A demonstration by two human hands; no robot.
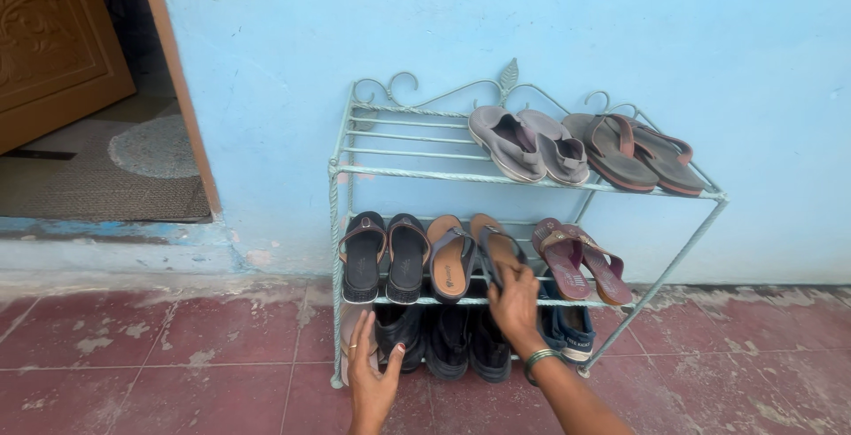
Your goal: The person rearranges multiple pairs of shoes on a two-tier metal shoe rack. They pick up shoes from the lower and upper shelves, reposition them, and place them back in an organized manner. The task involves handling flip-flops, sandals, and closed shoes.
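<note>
Pale blue wall (620, 36) backs a light green wire shoe rack (350, 169) that stands on a worn red tiled floor (160, 355), with an open wooden door (53, 36) and a doormat (106, 178) off to the left. On the top shelf a pair of grey slip-on shoes (527, 142) sits near the middle and a pair of brown flip-flops (638, 151) at the right end, while the left end is bare wire. Along the middle shelf, from the left edge, stand black sandals (384, 256), then tan sandals (470, 253), then maroon sandals (581, 259) at the right end. Black shoes (443, 342) and a blue shoe (567, 329) fill the bottom shelf. The right hand (516, 300), with a green bangle (537, 360) at the wrist, has its fingers closed round the right tan sandal at the front edge of the middle shelf. The left hand (372, 371) hovers with fingers loosely spread by the bottom shelf's left end, just beside the black shoes, holding nothing. Judging by how things lie, most pairs are already lined up neatly; the tan pair is being set straight, and the bottom row looks more crowded and less tidy.
</note>
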